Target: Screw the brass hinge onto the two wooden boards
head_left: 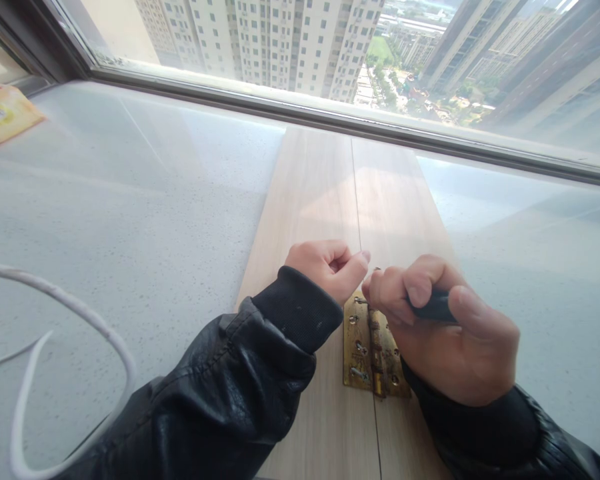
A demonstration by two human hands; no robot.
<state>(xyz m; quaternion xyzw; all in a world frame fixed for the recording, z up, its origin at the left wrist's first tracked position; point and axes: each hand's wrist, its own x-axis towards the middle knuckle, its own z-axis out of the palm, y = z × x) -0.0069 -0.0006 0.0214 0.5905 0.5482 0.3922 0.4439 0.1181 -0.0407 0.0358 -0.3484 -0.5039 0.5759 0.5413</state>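
Note:
A brass-coloured hinge (361, 347) lies across the seam of two pale wooden boards (317, 187), with several screws in its left leaf, some standing up at a slant. My right hand (445, 327) is closed around the dark handle (434, 307) of what looks like a screwdriver, just over the hinge's upper right part. Its shaft and tip are hidden behind my fingers. My left hand (330, 267) is curled shut above the hinge's top edge, thumb against the fingers. Whatever it may pinch does not show. The right hand covers much of the hinge's right leaf.
The boards lie on a speckled white sill (180, 200) beneath a window frame (260, 110). A white cable (80, 310) loops at the lower left, beside my left sleeve. At the far left edge is a yellow-orange packet (7, 113). Tall buildings stand outside the glass.

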